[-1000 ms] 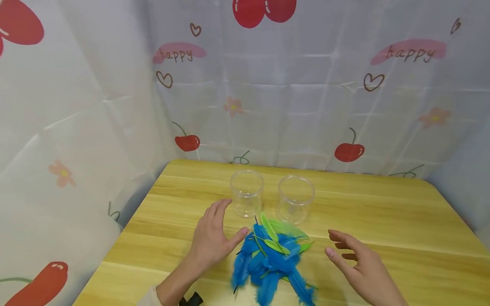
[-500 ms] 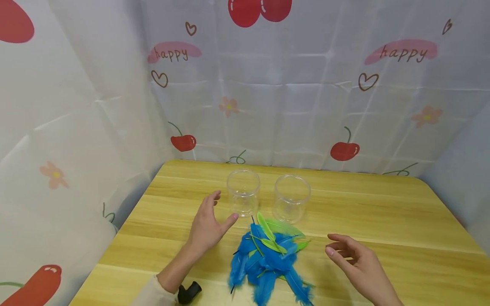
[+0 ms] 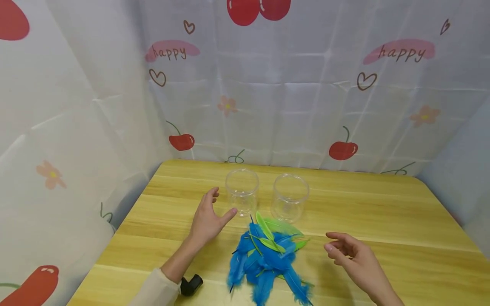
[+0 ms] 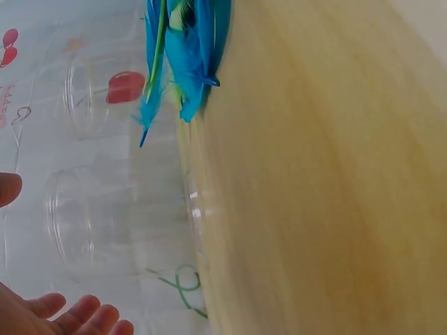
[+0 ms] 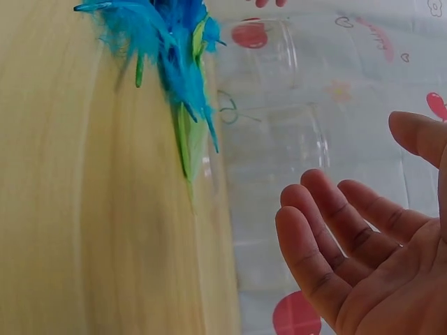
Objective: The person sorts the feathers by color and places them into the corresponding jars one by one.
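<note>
Feathers (image 3: 269, 261) are left heaped on the worktop (image 3: 383, 204), none seen inside clear cups (image 3: 290, 202), and nothing is held by relaxed left hand (image 3: 208, 222) or right hand (image 3: 356, 260).

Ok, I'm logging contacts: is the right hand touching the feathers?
Apart: the head view shows a strip of tabletop between the right hand and the feathers.

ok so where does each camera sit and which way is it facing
Head: on the head, facing forward-down at table, feathers and clear jars; left hand, right hand and sleeve show.
Left wrist: on that wrist, facing jars and backdrop, turned sideways; thumb and fingers show.
Right wrist: on that wrist, facing across the feathers; right palm, thumb and fingers show.
Both wrist views share feathers, jars and backdrop.
</note>
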Demonstrator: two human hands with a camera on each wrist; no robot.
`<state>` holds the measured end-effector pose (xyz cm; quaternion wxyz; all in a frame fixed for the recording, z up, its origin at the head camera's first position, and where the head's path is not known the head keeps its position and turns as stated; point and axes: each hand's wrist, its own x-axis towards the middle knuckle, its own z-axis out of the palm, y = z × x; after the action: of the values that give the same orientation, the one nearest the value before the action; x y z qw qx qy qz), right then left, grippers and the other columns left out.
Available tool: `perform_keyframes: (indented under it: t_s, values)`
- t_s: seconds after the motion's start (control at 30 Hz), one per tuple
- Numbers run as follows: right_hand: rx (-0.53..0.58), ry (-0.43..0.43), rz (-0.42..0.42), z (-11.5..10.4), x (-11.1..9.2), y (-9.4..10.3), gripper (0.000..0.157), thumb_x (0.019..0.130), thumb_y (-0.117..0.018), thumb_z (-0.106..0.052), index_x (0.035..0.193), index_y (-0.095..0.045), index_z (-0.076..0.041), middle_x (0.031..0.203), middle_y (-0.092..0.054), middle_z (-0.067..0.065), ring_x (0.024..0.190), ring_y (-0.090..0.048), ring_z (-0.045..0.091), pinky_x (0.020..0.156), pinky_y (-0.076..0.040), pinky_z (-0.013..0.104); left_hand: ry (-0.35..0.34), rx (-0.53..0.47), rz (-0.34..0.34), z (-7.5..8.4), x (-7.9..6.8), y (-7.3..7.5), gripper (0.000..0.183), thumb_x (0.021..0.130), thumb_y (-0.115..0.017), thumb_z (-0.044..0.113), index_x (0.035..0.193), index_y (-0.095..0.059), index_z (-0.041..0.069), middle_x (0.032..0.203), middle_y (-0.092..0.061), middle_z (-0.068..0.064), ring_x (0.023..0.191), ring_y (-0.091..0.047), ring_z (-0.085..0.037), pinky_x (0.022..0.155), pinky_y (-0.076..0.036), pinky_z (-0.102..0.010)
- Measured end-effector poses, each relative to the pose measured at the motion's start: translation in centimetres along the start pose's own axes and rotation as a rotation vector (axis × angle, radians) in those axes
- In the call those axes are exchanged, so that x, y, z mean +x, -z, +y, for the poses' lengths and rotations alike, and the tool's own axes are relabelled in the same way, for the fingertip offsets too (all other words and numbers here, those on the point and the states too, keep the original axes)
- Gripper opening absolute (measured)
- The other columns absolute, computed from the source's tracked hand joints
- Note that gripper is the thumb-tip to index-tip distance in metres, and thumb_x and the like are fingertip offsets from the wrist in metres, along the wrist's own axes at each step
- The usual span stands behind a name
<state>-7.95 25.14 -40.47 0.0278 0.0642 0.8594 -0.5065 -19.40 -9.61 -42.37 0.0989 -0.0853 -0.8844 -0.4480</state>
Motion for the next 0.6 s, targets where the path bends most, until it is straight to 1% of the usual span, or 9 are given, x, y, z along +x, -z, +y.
perform_keyframes:
  t_s: [0.23, 0.33, 0.6]
  values:
    - [0.006, -0.06, -0.023, 0.8, 0.9, -0.5, 0.05, 0.097, -0.066, -0.028, 0.135, -0.054, 0.003, 0.104, -0.07, 0.01, 0.086, -0.067, 0.022, 0.07, -0.057, 0.031, 0.03, 0.027, -0.044, -0.7, 0.9, -0.4, 0.088, 0.084, -0.076, 0.046, 0.149, -0.033, 0.004, 0.142, -0.046, -0.019, 0.129, -0.045, -0.037, 0.101, -0.042, -0.059]
    - [0.017, -0.072, -0.031, 1.1, 1.3, -0.8, 0.049, 0.097, -0.066, -0.027, 0.134, -0.055, 0.004, 0.102, -0.071, 0.01, 0.084, -0.067, 0.022, 0.068, -0.057, 0.032, 0.038, 0.03, -0.058, -1.1, 1.3, -0.6, 0.091, 0.084, -0.077, 0.046, 0.15, -0.032, 0.004, 0.144, -0.044, -0.02, 0.131, -0.044, -0.038, 0.102, -0.041, -0.06]
    - [0.037, -0.095, -0.046, 1.4, 2.1, -1.6, 0.047, 0.097, -0.066, -0.028, 0.127, -0.059, 0.007, 0.098, -0.072, 0.01, 0.081, -0.067, 0.023, 0.065, -0.056, 0.033, 0.038, 0.015, -0.065, -1.2, 2.0, -1.1, 0.091, 0.083, -0.078, 0.045, 0.15, -0.032, 0.003, 0.146, -0.042, -0.02, 0.132, -0.043, -0.038, 0.103, -0.04, -0.061]
